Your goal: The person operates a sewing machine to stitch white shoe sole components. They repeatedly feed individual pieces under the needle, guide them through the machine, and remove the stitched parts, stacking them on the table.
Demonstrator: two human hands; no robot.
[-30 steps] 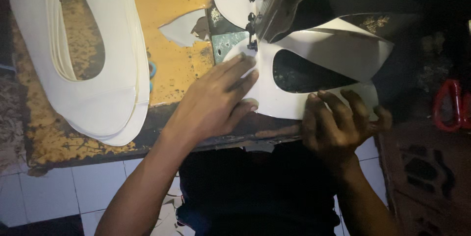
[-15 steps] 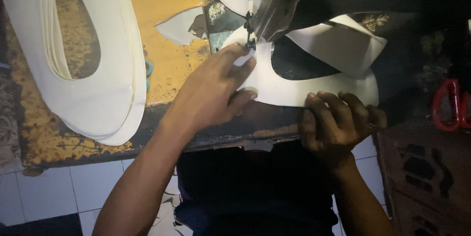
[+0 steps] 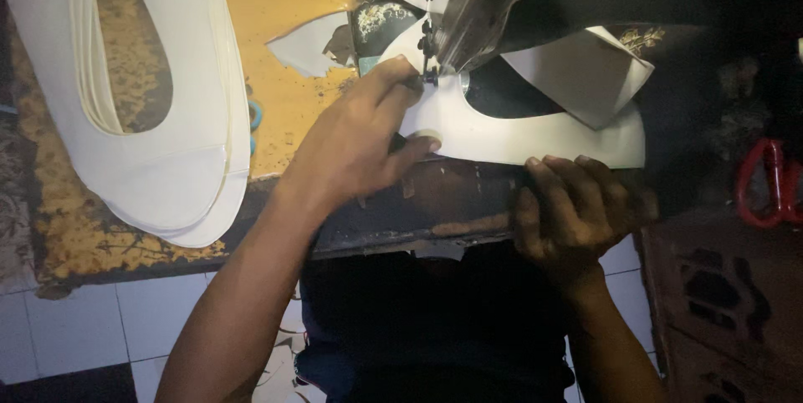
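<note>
A cream curved shoe-upper piece [image 3: 535, 131] lies under the needle of a dark sewing machine [image 3: 485, 1]. My left hand [image 3: 360, 139] presses flat on the piece's left end, fingertips right beside the presser foot [image 3: 431, 77]. At the table's front edge my right hand [image 3: 573, 206] grips the near edge of the piece, fingers curled over it. A folded part of the cream piece [image 3: 585, 68] sticks up behind the needle.
A stack of several cream U-shaped pieces [image 3: 167, 135] lies on the worn yellow table [image 3: 284, 77] at the left. A small cream scrap [image 3: 305, 47] sits near the machine. Red-handled scissors [image 3: 765, 185] lie at the right, above a dark carved cabinet [image 3: 719, 286]. White floor tiles show below.
The cream piece has turned and fed through under the needle. My left hand shifted with it toward the presser foot; my right hand slid along the front edge.
</note>
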